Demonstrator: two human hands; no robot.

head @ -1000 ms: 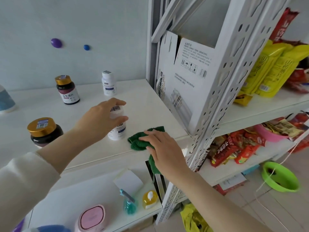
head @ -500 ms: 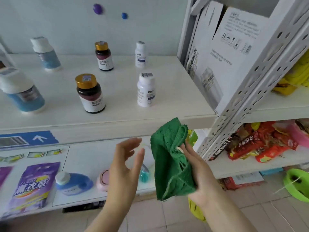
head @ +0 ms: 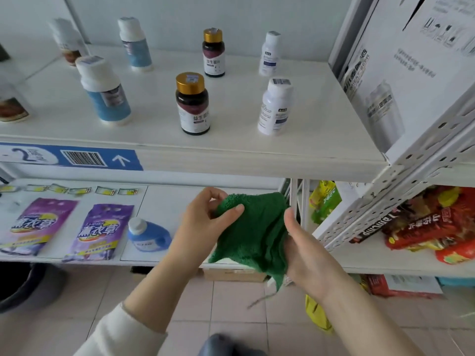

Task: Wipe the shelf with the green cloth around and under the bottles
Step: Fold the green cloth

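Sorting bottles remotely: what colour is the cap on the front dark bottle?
Gold, on the dark bottle; head view.

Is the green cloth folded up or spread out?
Mostly spread out: the fluffy green cloth hangs open, stretched between the left hand and right hand.

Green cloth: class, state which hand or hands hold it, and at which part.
Both hands hold the green cloth: the left hand pinches its upper left edge, and the right hand grips its right side.
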